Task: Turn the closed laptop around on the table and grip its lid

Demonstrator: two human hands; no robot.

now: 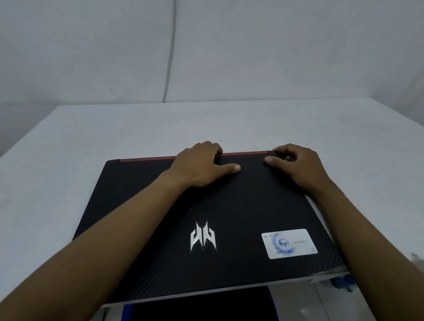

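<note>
The closed laptop (210, 224) lies flat on the white worktop (59, 152), its near edge jutting a little past the worktop's front rim, its red hinge strip (171, 157) on the far side; that, and the upside-down silver emblem (203, 237) and white sticker (289, 243), suggest the opening edge faces the wrong way for the person, hence the turn. Both hands reach to the far edge; the left hand (201, 166) lies flat on the lid with fingers curled over the hinge strip and thumb spread on top, clamping that edge; the right hand (294, 162) sits near the far right corner, fingers bent loosely, thumb resting on the lid; whether it truly grips I cannot tell. Holding the far edge with both hands probably gives leverage to swing the machine round; the overhang asks for care.
</note>
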